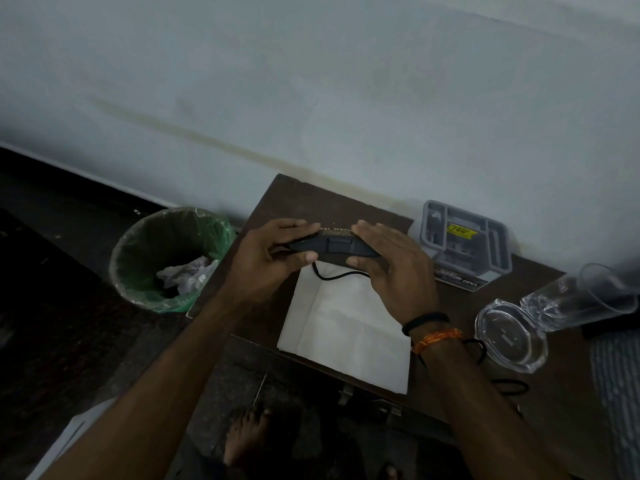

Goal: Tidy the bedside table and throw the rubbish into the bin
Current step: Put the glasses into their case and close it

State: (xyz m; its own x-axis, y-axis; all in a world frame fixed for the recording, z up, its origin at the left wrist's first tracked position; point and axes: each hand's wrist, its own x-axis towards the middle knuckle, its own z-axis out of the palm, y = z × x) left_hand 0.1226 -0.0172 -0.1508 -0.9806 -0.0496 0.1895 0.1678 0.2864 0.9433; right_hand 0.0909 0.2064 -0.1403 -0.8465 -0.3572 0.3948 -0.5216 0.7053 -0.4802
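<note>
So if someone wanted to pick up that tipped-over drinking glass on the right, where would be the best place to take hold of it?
Probably around the middle of its body. The glass lies on its side on the table, mouth towards the wall, thick base beside the ashtray. Come from above, fingers spanning the round sides; the base end looks crowded.
</note>
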